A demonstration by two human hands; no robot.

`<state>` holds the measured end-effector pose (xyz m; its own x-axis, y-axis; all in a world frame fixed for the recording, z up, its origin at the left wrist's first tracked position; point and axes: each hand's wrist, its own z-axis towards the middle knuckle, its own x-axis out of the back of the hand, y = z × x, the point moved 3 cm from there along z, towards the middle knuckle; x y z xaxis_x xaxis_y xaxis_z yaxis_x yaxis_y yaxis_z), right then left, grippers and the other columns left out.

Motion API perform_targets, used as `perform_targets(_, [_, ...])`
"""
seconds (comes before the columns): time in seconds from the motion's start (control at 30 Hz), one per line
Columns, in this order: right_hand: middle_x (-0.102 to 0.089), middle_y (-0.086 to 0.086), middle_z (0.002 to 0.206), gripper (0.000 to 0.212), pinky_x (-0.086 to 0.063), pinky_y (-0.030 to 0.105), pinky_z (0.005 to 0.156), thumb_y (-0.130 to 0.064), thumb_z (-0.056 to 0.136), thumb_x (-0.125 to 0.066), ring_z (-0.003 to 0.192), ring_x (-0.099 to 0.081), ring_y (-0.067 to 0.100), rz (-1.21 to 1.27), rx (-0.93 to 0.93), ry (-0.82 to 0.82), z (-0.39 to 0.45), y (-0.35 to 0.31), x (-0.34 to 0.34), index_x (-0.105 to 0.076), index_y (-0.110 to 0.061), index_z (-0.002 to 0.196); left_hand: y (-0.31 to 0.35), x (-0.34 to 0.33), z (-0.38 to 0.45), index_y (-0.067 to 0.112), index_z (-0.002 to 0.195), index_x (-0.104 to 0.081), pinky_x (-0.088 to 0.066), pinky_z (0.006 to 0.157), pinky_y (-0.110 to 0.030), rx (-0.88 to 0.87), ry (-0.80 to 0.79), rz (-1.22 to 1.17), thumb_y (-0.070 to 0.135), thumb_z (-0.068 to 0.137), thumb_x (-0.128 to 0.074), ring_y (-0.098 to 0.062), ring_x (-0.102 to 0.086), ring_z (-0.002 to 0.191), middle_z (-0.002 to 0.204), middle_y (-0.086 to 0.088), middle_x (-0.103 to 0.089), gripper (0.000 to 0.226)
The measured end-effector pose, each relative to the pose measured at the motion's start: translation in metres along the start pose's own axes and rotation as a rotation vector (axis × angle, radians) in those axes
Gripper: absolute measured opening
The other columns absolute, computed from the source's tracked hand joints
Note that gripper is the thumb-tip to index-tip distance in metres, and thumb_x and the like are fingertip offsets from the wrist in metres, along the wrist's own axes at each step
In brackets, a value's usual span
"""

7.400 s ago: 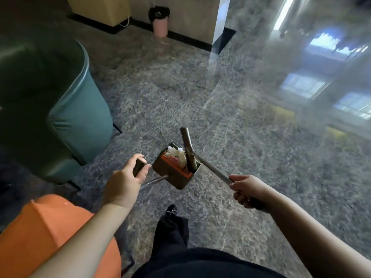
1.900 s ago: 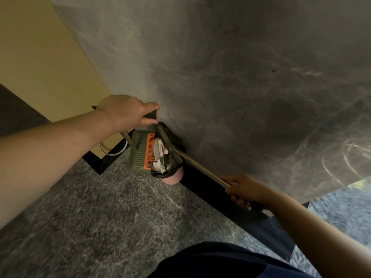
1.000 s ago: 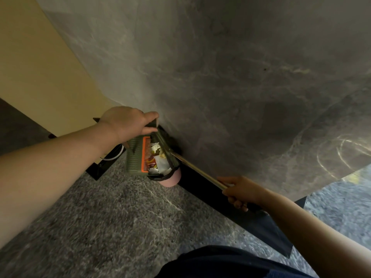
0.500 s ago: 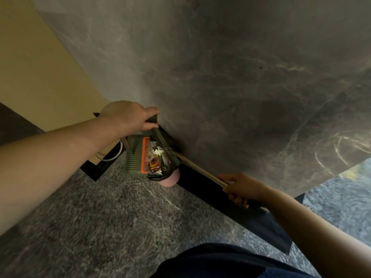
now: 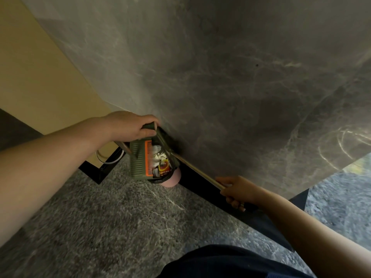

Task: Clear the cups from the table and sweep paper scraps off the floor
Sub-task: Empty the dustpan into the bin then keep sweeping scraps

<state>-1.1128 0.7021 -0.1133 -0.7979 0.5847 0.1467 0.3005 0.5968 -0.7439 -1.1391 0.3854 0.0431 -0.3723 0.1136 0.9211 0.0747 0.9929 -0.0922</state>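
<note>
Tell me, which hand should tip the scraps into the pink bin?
Probably the left hand: it grips the dustpan, tilted over the pink bin. The right hand holds the broom handle.

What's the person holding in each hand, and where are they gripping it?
Left hand grips the dustpan by its handle top. Right hand grips the broom along its stick.

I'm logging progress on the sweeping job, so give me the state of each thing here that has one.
Dustpan: tipped up over the bin, scraps still inside.
Paper scraps: piled in the dustpan, not yet dumped.
Pink bin: upright against the wall, mostly hidden under the dustpan.
Broom: head in the dustpan, handle slanting out.
Left hand: grips the dustpan handle.
Right hand: grips the broom handle.
</note>
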Motion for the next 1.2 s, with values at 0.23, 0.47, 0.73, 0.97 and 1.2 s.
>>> perform_targets(0.23, [-0.045, 0.005, 0.058, 0.051, -0.034, 0.019, 0.034, -0.001, 0.092, -0.044, 0.036, -0.042, 0.007, 0.026, 0.028, -0.014, -0.006, -0.006, -0.003, -0.050, -0.042, 0.122, 0.013, 0.007, 0.002, 0.034, 0.118, -0.047, -0.024, 0.043, -0.025, -0.033, 0.221, 0.161, 0.057, 0.094, -0.044, -0.008, -0.044, 0.050, 0.063, 0.008, -0.046, 0.034])
perform_targets(0.47, [-0.046, 0.005, 0.058, 0.050, -0.033, 0.021, 0.036, -0.002, 0.091, -0.045, 0.039, -0.042, 0.009, 0.043, 0.022, -0.009, -0.006, -0.002, -0.007, -0.049, -0.045, 0.116, 0.020, -0.001, -0.003, 0.035, 0.126, -0.044, -0.032, 0.046, -0.025, -0.053, 0.183, 0.218, 0.059, 0.094, -0.042, -0.004, -0.045, 0.052, 0.068, 0.010, -0.050, 0.040])
perform_targets(0.73, [-0.047, 0.006, 0.061, 0.056, -0.036, 0.020, 0.035, -0.001, 0.093, -0.044, 0.038, -0.043, 0.008, 0.013, 0.015, -0.005, -0.008, -0.009, -0.004, -0.046, -0.034, 0.138, 0.015, 0.013, -0.003, 0.038, 0.121, -0.044, -0.021, 0.042, -0.023, -0.105, 0.251, 0.304, 0.063, 0.091, -0.038, -0.001, -0.036, 0.047, 0.060, 0.014, -0.040, 0.039])
perform_targets(0.97, [-0.047, 0.005, 0.059, 0.057, -0.036, 0.020, 0.035, -0.001, 0.092, -0.044, 0.036, -0.043, 0.006, -0.001, 0.018, 0.003, -0.009, -0.009, -0.006, -0.045, -0.032, 0.140, 0.033, -0.008, -0.004, 0.039, 0.127, -0.042, -0.024, 0.045, -0.023, -0.131, 0.157, 0.323, 0.061, 0.095, -0.039, -0.006, -0.038, 0.052, 0.064, 0.015, -0.038, 0.039])
perform_targets(1.2, [-0.047, 0.006, 0.060, 0.057, -0.036, 0.020, 0.036, -0.002, 0.093, -0.044, 0.037, -0.043, 0.007, 0.008, 0.017, 0.000, -0.009, -0.010, -0.011, -0.045, -0.034, 0.140, 0.028, 0.014, -0.003, 0.037, 0.120, -0.043, -0.026, 0.045, -0.025, -0.103, 0.185, 0.359, 0.062, 0.094, -0.039, -0.007, -0.037, 0.051, 0.063, 0.010, -0.041, 0.036])
